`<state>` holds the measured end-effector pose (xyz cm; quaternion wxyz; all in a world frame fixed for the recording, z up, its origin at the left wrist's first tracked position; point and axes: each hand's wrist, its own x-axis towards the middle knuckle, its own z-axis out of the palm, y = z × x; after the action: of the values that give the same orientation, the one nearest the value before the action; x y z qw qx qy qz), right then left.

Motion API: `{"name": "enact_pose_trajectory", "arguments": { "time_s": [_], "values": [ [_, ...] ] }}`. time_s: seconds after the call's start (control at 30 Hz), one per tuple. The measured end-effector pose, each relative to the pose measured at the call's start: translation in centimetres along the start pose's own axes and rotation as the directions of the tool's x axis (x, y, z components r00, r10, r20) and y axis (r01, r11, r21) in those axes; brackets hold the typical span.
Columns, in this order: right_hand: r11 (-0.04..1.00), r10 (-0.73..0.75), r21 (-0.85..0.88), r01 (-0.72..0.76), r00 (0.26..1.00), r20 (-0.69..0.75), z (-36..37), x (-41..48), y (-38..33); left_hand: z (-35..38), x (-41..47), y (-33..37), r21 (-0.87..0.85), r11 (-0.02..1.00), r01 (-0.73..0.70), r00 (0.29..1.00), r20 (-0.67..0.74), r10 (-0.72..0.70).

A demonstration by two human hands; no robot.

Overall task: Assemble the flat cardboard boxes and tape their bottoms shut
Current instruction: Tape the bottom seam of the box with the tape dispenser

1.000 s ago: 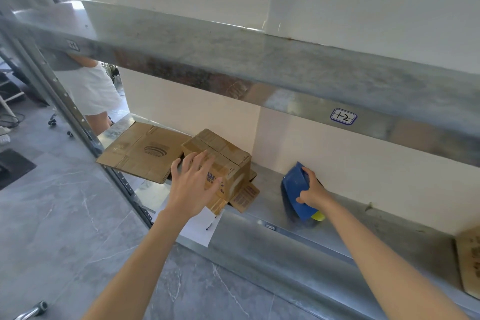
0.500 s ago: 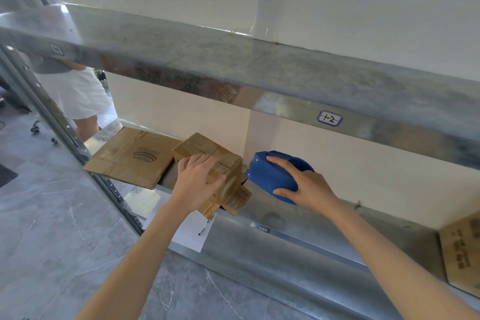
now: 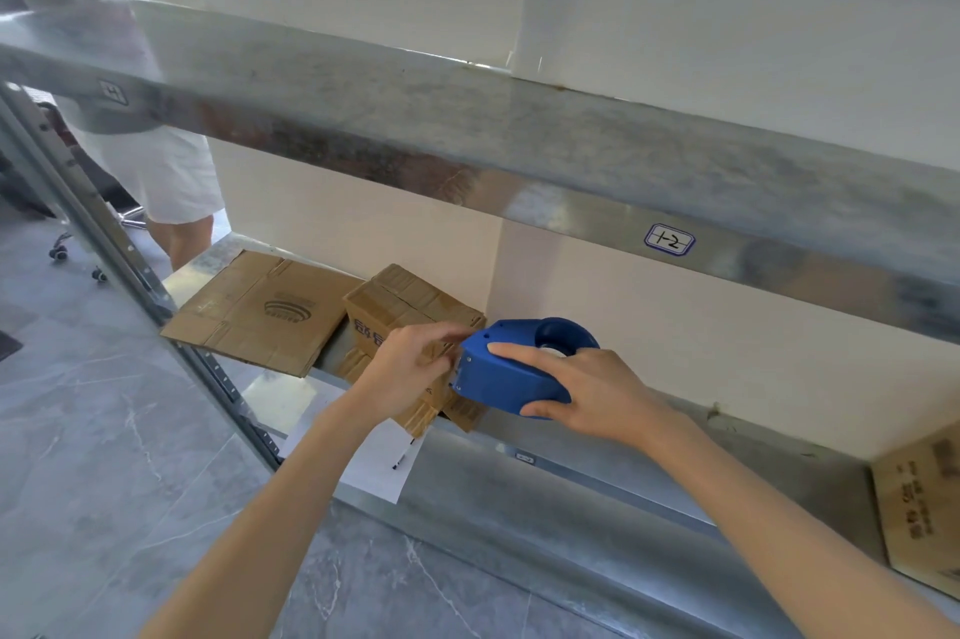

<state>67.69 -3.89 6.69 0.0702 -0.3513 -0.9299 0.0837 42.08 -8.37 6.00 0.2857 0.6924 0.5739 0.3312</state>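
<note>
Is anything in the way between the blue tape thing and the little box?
Only the left hand: its fingers hold the small cardboard box right at the nose of the blue tape dispenser, which the right hand holds. Nothing else shows between them.

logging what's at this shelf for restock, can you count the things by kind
made-up cardboard box: 1
flat cardboard box: 1
cardboard box at the right edge: 1, partly cut off
blue tape dispenser: 1
white paper sheet: 1
total: 5; cardboard under the made-up box is too hidden to count
</note>
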Motion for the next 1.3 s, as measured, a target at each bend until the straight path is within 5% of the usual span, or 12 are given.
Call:
{"name": "enact_pose_trajectory", "arguments": {
  "time_s": [0.3, 0.83, 1.3],
  "values": [
    [0.995, -0.094, -0.029, 0.093, 0.996, -0.014, -0.4, 0.4, -1.2, 0.1, 0.2, -0.9, 0.028, 0.999, 0.034, 0.998, -0.049, -0.032],
    [1.000, 0.007, -0.018, -0.004, 0.984, 0.177, -0.1, 0.1, 1.1, -0.6, -1.8, -3.5, -0.055, 0.991, 0.126, 0.979, -0.152, -0.133],
    [1.000, 0.017, 0.016, -0.020, 0.976, 0.216, 0.5, 1.7, 1.3, 1.5, -1.0, -7.0, 0.145, 0.989, -0.013, 0.983, -0.177, 0.039]
  ]
}}
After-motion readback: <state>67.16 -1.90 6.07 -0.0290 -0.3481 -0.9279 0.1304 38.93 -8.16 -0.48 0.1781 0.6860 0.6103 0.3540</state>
